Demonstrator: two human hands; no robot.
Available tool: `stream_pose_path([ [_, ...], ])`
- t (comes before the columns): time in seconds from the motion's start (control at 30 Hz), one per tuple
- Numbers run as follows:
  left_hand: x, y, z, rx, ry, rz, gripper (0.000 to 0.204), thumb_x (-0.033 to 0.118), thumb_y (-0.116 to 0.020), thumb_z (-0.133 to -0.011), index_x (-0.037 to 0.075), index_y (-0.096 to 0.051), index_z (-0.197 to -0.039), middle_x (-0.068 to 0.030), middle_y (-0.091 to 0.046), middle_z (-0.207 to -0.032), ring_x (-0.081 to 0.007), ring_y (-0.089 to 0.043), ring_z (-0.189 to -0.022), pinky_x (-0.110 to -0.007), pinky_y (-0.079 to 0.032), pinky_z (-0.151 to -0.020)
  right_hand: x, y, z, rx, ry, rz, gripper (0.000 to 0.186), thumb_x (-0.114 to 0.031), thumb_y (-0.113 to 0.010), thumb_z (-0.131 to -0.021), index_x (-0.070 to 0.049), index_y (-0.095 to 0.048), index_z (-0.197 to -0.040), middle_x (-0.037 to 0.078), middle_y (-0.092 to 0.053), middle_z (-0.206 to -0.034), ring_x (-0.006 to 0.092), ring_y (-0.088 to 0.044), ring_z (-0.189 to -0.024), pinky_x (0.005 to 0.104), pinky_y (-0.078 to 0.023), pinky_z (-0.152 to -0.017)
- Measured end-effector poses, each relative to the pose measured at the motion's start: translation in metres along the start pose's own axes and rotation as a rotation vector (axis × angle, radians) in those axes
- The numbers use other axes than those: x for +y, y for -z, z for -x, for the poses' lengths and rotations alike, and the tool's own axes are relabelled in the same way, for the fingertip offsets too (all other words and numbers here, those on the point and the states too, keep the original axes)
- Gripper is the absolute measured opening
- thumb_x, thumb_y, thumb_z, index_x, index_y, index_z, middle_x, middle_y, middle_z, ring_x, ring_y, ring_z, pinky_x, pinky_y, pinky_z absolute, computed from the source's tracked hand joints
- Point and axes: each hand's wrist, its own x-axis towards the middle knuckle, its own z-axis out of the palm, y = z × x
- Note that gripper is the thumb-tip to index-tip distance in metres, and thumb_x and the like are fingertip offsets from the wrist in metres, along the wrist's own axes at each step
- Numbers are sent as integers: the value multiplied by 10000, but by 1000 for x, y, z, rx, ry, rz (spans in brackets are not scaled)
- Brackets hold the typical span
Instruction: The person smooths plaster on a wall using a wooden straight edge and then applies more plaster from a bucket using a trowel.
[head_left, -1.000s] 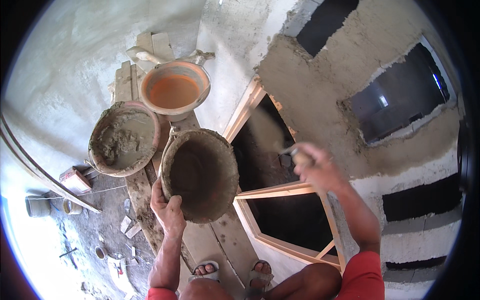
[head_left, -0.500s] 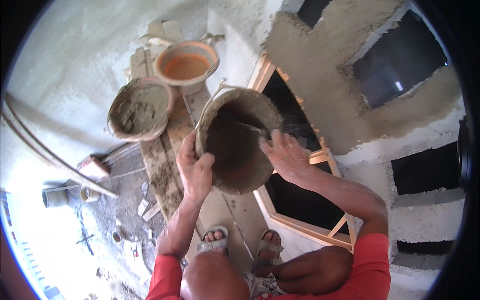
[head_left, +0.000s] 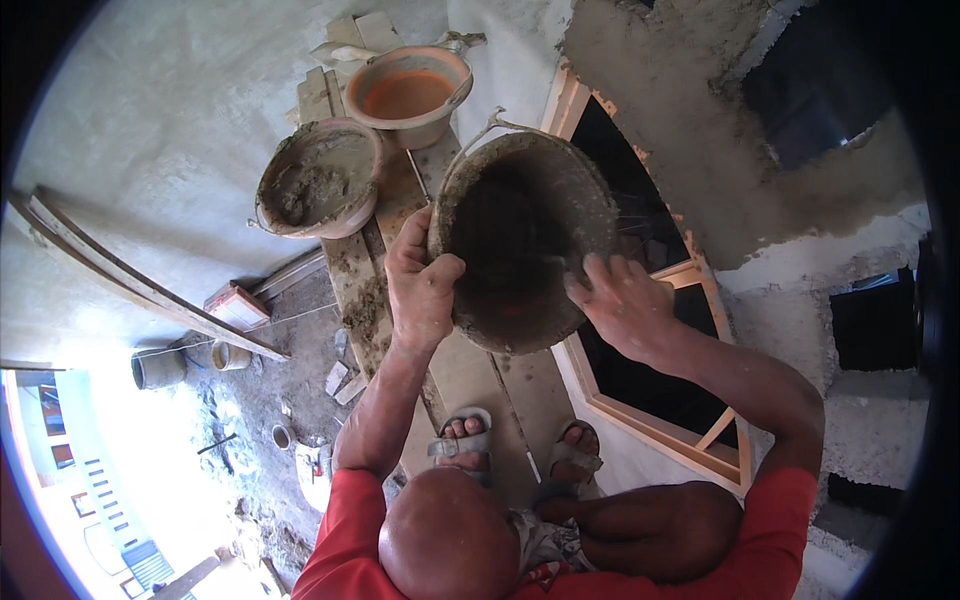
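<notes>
A mortar-caked bucket [head_left: 590,180] is tilted with its dark mouth toward me, its wire handle hanging over the far side. My left hand [head_left: 420,285] is closed on the bucket's left rim, thumb in front. My right hand [head_left: 628,300] is at the right side of the mouth, its fingers curled round a thin trowel-like tool that reaches inside; shadow hides most of it. Beyond my left hand, a tub of wet grey mortar [head_left: 325,185] stands on the planks [head_left: 465,375]. Behind it is an orange-lined basin [head_left: 410,95] holding brownish liquid.
My sandalled feet are on the narrow planks. Wooden window frames [head_left: 655,440] with dark openings stand close on the right, beside a rough plastered wall [head_left: 665,130]. Down on the left, the littered floor [head_left: 260,400] holds a bucket [head_left: 160,370], and long curved strips [head_left: 150,280] lean there.
The view has shifted, so most things sit farther right and higher. My right hand has moved down along the bucket's right side, and the tool's pale edge shows less inside.
</notes>
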Motion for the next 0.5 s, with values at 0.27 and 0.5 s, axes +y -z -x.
stream_pose_path([
  [0.27, 2, -23, 8, -62, -58, -204, 560, -87, -486, -729, -81, -551, -1285, -115, -654, -1178, -170, -635, -1056, -281, -506, -931, 7, 11, -19, 230, -179, 64, 448, -178, -651, -807, -77, -603, -1241, 110, -521, -1029, 248, -558, -868, 362, -507, -698],
  [0.5, -7, -29, 7, -23, -125, -282, 664, -63, -507, -671, -44, -578, -1331, -121, -662, -1191, -195, -613, -1124, -313, -454, -1016, 0, 24, 18, 122, -145, 105, 383, -170, -634, -818, -53, -654, -1182, 107, -552, -954, 240, -566, -826, 331, -496, -679],
])
